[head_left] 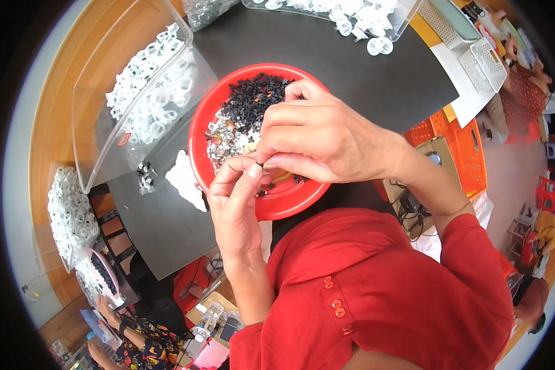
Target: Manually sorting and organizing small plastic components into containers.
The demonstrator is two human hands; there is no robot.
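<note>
Over a round red tray (302,206) on a dark table, my two hands meet fingertip to fingertip. Thumb and index finger of my left hand (235,197) pinch a tiny black piece (260,165), too small to make out fully. My right hand (330,135) is closed, its thumb and fingers pressed together at the same spot; whatever it grips is hidden. Heaped in the tray are small black plastic parts (253,98), and beside them lie small shiny silvery parts (223,140). A few loose black bits sit near the tray's lower rim.
A clear bin (83,142) of white plastic parts stands at the left, another clear bin (407,18) at the back. A white cloth-like scrap (185,179) lies beside the tray. An orange crate (473,160) is at the right. Another person's hand (108,313) shows at lower left.
</note>
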